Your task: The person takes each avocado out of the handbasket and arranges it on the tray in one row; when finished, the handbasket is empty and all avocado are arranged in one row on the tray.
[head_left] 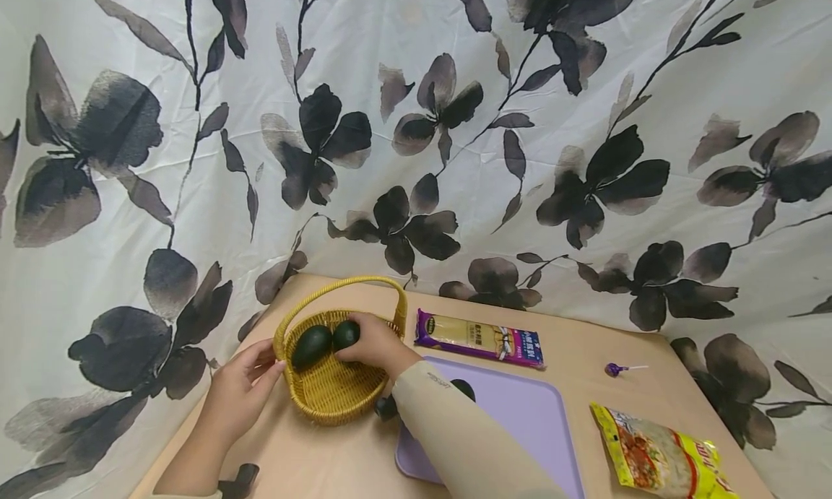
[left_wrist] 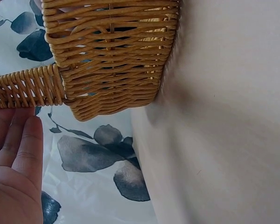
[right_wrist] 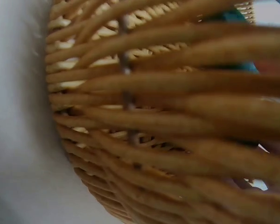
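A yellow wicker basket (head_left: 338,401) with an arched handle stands on the table. My left hand (head_left: 243,383) touches its left side at the handle's base; the left wrist view shows straight fingers (left_wrist: 28,149) against the woven handle. Inside the basket, my right hand (head_left: 373,344) grips a dark green avocado (head_left: 346,334). Another avocado (head_left: 312,347) lies beside it, against the left wall. In the right wrist view the basket's weave (right_wrist: 130,102) fills most of the picture and hides most of the hand.
A lilac tray (head_left: 539,419) sits right of the basket, bearing a dark round thing (head_left: 464,389) partly behind the right sleeve. Behind it lies a purple pasta packet (head_left: 481,338). Farther right are a lollipop (head_left: 614,370) and a yellow food bag (head_left: 663,452). A floral curtain (head_left: 403,159) hangs behind.
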